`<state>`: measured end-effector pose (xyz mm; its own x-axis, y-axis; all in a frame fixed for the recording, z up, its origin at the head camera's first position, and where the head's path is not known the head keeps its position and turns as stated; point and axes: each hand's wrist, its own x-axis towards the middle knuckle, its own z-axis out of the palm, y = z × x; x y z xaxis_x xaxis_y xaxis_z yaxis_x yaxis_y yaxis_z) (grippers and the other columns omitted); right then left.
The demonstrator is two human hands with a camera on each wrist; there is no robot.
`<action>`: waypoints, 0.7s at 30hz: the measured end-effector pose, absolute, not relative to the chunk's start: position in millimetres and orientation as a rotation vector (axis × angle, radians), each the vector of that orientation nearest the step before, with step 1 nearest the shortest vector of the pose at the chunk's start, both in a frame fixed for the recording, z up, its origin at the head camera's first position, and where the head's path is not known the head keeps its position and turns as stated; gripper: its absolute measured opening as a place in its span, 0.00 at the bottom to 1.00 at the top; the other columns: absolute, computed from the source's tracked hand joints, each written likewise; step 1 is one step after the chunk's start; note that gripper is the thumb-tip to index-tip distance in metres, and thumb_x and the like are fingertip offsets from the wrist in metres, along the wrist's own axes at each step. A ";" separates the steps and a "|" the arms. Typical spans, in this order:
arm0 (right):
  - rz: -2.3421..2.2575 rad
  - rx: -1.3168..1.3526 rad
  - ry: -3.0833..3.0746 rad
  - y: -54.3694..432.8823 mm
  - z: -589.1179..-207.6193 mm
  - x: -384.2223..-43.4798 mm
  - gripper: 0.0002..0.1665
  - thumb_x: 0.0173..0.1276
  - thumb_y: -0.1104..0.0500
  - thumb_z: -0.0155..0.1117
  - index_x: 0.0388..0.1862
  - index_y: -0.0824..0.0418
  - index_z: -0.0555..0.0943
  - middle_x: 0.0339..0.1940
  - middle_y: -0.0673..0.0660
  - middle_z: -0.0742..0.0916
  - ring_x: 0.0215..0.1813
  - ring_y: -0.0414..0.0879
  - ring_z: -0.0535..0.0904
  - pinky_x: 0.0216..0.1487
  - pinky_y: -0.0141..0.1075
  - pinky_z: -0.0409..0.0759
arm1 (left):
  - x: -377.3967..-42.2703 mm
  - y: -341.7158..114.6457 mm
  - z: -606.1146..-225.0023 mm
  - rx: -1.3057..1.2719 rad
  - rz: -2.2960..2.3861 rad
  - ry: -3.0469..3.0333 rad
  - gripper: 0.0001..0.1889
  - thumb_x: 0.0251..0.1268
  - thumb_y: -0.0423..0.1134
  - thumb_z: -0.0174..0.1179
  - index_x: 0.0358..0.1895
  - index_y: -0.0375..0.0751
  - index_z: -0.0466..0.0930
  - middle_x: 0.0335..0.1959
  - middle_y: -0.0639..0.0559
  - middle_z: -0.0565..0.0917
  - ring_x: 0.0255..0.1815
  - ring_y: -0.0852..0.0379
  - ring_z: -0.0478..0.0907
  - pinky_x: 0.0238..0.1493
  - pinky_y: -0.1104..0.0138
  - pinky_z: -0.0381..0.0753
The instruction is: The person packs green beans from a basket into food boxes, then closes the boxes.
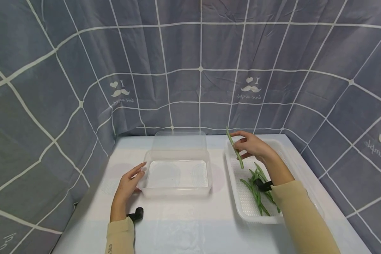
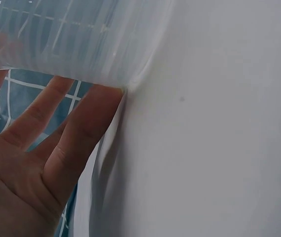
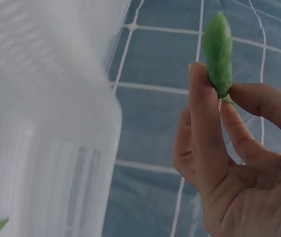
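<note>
The right hand (image 1: 252, 146) pinches one green bean (image 3: 218, 54) between thumb and fingers, above the far-left side of the one white plastic basket (image 1: 246, 204). It is likely light, smooth and firm but snappable, best pinched gently near mid-length. The left hand (image 1: 127, 183), fingers extended, touches the one clear plastic container (image 1: 177, 192). At least four more beans (image 1: 257, 199) lie in the basket, overlapping too much for an exact count.
</note>
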<state>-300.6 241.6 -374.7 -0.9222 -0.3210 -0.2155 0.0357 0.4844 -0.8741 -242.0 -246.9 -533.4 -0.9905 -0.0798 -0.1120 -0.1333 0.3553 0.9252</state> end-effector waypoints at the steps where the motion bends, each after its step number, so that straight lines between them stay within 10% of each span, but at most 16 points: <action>1: -1.421 -0.245 2.378 233.5 -373.8 -303.2 0.36 0.82 0.59 0.57 0.85 0.59 0.62 0.57 0.66 0.82 0.48 0.48 0.84 0.45 0.42 0.91 | -242.3 -246.9 -533.5 -0.200 1.746 2.545 0.27 0.82 0.51 0.57 0.80 0.57 0.71 0.83 0.33 0.65 0.73 0.33 0.73 0.31 0.66 0.85; 21: -1.340 -0.177 2.238 95.5 -423.3 -329.0 0.33 0.72 0.66 0.63 0.75 0.55 0.75 0.51 0.63 0.85 0.45 0.53 0.86 0.38 0.43 0.90 | -243.0 -251.4 -536.0 -0.178 1.739 2.531 0.27 0.84 0.52 0.55 0.81 0.59 0.70 0.83 0.34 0.64 0.76 0.32 0.72 0.33 0.65 0.86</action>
<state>-329.0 95.5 -423.3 -0.8555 -0.3660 -0.3663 0.1501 0.5018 -0.8519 -243.0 -251.4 -536.0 -0.9912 -0.0579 -0.1194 -0.1322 0.3546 0.9256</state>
